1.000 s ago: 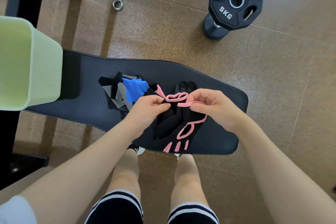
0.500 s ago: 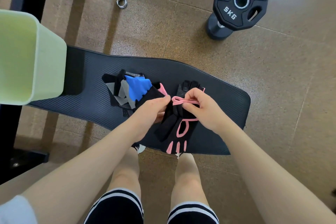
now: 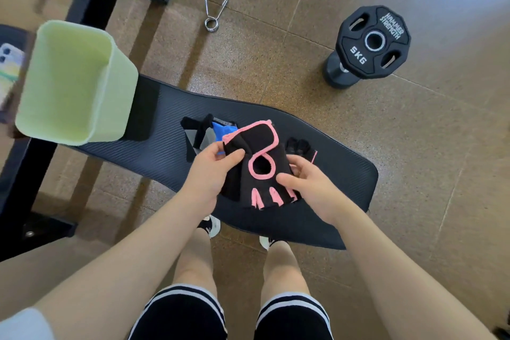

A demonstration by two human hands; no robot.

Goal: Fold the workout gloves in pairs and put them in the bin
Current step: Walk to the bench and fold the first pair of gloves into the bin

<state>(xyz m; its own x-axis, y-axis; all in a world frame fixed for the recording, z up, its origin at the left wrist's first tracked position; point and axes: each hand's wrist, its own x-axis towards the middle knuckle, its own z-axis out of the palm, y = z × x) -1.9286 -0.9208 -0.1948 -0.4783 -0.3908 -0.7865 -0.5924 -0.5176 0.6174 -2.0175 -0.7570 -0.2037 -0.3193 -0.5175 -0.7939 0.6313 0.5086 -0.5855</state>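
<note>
- The table (image 3: 154, 152), a dark padded bench top, is used as the work surface, so the gloves are kept within reach.
- The pale green bin (image 3: 116, 96) is set at its left end, its mouth open and nothing seen inside.
- The black-and-pink glove (image 3: 259, 152) is held spread above the table, probably for folding.
- A blue-and-grey glove pile (image 3: 209, 132) is left just beyond; another dark glove (image 3: 299, 145) lies right.
- The left hand (image 3: 215, 171) is pinched on its left edge; the right hand (image 3: 309, 185) is curled against its right side.
</note>
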